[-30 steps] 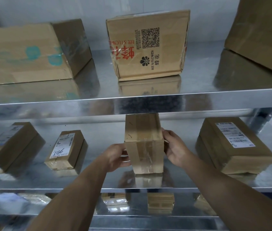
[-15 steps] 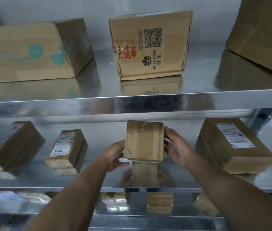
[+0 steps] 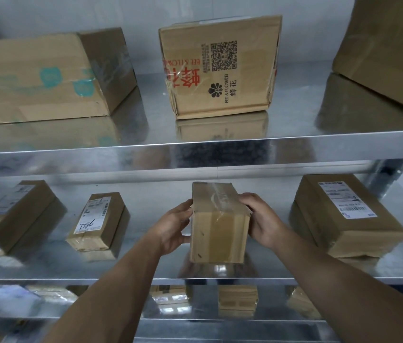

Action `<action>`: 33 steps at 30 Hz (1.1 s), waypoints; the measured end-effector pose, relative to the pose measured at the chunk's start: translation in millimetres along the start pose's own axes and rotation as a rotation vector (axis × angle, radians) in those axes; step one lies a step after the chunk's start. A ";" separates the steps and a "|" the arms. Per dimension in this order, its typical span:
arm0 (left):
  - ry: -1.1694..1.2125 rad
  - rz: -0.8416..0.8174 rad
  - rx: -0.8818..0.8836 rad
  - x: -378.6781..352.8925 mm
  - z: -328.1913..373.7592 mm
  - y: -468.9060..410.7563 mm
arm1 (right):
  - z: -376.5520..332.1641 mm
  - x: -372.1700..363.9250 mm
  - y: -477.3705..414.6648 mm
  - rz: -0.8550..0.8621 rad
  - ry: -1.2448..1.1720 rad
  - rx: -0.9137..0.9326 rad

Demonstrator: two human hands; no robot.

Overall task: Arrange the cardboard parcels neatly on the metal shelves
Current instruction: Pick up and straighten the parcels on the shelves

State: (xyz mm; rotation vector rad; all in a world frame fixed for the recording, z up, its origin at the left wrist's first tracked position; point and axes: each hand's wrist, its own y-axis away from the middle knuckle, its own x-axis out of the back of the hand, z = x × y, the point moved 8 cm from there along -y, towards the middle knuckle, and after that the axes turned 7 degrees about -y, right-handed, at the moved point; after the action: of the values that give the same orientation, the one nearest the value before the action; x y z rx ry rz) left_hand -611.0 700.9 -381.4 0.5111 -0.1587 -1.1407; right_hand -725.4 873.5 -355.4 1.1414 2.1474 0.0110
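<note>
Grip is two-handed: left hand [image 3: 173, 226] and right hand [image 3: 262, 219] clamp opposite sides of the small taped parcel [image 3: 220, 226], frame centre, on the middle shelf [image 3: 47, 271]. Likely light and stiff; the tape looks slick, so bare cardboard sides hold best.

Matt brown cardboard parcel [image 3: 220, 226], glossy clear tape; mirror-bright metal shelf [image 3: 294, 271]

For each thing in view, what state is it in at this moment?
taped parcel, sealed, gripped from both sides.
left hand, holding its left side.
right hand, gripping its right edge.
numbered parcel, lying flat, label up.
printed box, standing closed on upper shelf.
large labelled parcel, lying flat, label up.
</note>
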 end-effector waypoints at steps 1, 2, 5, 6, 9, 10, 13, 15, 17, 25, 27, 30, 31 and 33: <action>-0.029 -0.012 0.022 -0.1 -1.5 0.0 | 0.4 1.1 0.3 0.000 0.033 -0.002; -0.057 -0.017 0.037 -1.1 -1.6 1.7 | 1.2 0.6 1.9 -0.013 0.075 -0.012; -0.110 -0.018 0.061 -4.4 1.3 6.6 | 1.0 -2.9 5.6 -0.048 0.153 -0.012; -0.119 -0.019 0.066 -5.5 1.8 7.9 | 0.0 -3.2 6.2 -0.043 0.149 0.003; -0.152 -0.012 0.057 -7.0 4.7 10.8 | -2.2 -3.7 5.6 -0.029 0.130 0.041; -0.158 -0.006 0.054 -7.0 4.4 10.7 | -2.4 -3.7 5.7 -0.032 0.122 0.044; -0.150 0.000 0.043 -7.5 5.3 13.9 | -1.2 -3.3 4.8 -0.034 0.102 0.043; -0.134 0.000 0.033 -8.4 6.8 16.6 | -0.3 -2.9 4.2 -0.025 0.092 0.042; -0.124 0.001 0.018 -9.8 8.3 17.8 | 2.5 0.7 1.9 -0.009 0.098 0.036; -0.071 0.037 0.037 -2.5 0.3 12.3 | 10.6 18.2 -8.1 0.079 0.165 -0.016; -0.061 0.027 0.031 -3.1 1.5 10.3 | 13.3 24.7 -11.3 0.161 0.354 -0.003; -0.057 0.061 -0.002 -1.0 5.0 5.6 | 21.9 30.9 -17.8 0.232 0.484 0.013; -0.062 0.081 -0.013 0.6 6.2 4.4 | 25.3 31.4 -20.5 0.232 0.517 0.004; -0.087 0.107 -0.017 3.6 8.0 2.9 | 29.8 31.3 -22.0 0.227 0.562 -0.021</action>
State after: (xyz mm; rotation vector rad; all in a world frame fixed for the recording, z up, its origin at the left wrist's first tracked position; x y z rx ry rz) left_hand -610.1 696.1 -373.6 0.4327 -0.2489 -1.0591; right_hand -735.7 874.0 -402.8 1.4951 2.4652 0.5096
